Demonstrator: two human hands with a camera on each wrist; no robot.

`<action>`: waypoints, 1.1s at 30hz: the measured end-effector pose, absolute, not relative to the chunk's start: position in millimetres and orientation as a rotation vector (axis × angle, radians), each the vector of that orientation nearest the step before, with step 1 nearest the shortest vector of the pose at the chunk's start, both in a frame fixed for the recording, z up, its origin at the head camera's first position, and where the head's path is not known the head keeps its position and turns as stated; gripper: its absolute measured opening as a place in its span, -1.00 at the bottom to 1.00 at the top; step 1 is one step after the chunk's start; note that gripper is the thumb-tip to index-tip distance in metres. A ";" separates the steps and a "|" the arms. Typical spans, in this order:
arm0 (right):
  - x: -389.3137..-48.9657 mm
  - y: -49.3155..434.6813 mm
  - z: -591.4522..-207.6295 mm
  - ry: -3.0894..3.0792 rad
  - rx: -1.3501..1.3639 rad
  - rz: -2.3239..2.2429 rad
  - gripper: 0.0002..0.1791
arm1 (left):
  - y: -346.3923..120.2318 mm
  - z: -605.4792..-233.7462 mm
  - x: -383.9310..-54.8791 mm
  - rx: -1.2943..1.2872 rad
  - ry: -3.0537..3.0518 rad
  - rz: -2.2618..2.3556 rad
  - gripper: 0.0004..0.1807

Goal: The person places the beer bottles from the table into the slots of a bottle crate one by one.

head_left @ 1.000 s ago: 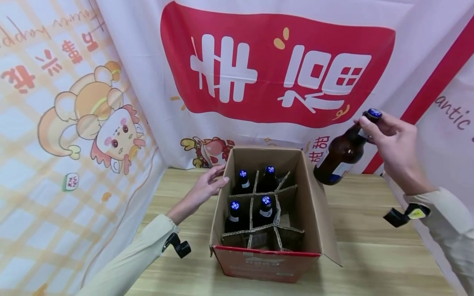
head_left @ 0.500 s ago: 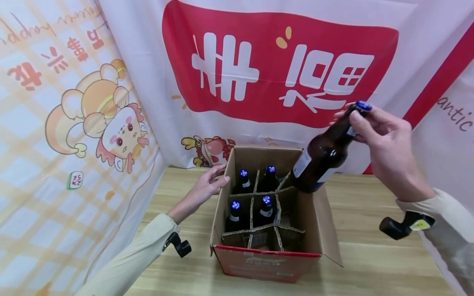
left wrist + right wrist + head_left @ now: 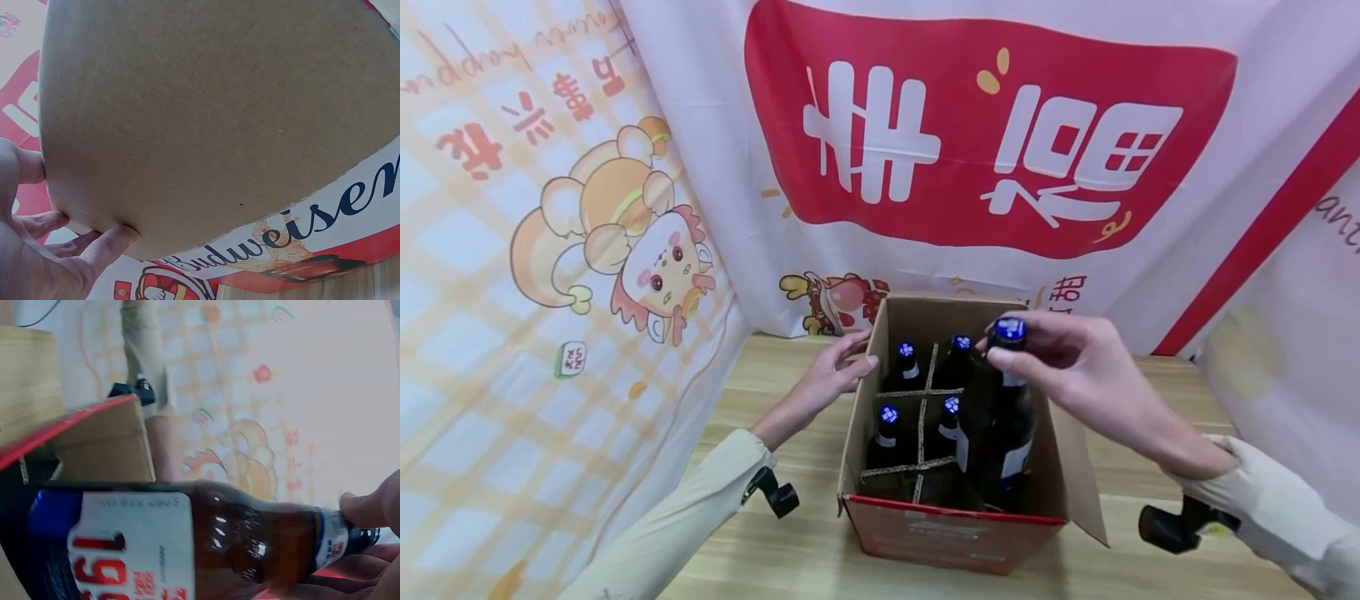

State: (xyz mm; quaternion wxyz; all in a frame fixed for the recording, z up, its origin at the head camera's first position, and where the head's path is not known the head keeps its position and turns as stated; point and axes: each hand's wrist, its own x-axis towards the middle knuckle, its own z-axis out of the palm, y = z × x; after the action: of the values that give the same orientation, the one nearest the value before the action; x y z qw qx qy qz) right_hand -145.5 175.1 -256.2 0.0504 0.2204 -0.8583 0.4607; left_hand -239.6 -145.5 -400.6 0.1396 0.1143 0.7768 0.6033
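In the head view my right hand point(image 3: 1075, 358) pinches a brown beer bottle point(image 3: 1000, 417) by its neck, just under the blue cap. The bottle stands nearly upright, its lower part inside the right side of the cardboard box point(image 3: 955, 533); its base is hidden, so which compartment it is over I cannot tell. The right wrist view shows the white label on the bottle point(image 3: 137, 544) and my fingertips at its neck. At the box's left rim my left hand point(image 3: 827, 375) rests its fingers and thumb against the folded-out flap point(image 3: 206, 125), fairly loosely.
Several blue-capped bottles point(image 3: 887, 437) stand in the left and middle compartments, split by cardboard dividers point(image 3: 922, 425). A right flap point(image 3: 1086, 483) hangs outward. The box sits on a wooden table point(image 3: 775, 533), close to a printed cloth backdrop point(image 3: 715, 167).
My right hand has carried the bottle leftward and down from beside the box to inside its right half, turning it more upright. My left hand has stayed at the box's left rim.
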 end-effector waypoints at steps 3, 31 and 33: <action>-141.6 167.0 -262.1 -2.652 0.702 1.358 -0.66 | -143.3 -400.6 -239.9 0.337 2.241 1.751 -0.24; -185.8 114.8 -248.6 -2.931 1.418 0.848 -0.73 | -147.0 -399.8 -239.6 0.355 2.237 1.750 -0.25; -189.1 109.7 -248.6 -2.943 1.467 0.835 -0.73 | -145.9 -400.9 -238.7 0.345 2.227 1.751 -0.25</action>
State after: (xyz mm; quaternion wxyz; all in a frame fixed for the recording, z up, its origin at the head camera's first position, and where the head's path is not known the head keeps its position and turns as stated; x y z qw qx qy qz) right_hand -189.1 109.7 -248.6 -0.1252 0.4289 -0.8606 0.2442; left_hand -238.7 -145.9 -400.9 0.1435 0.1198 0.7723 0.6072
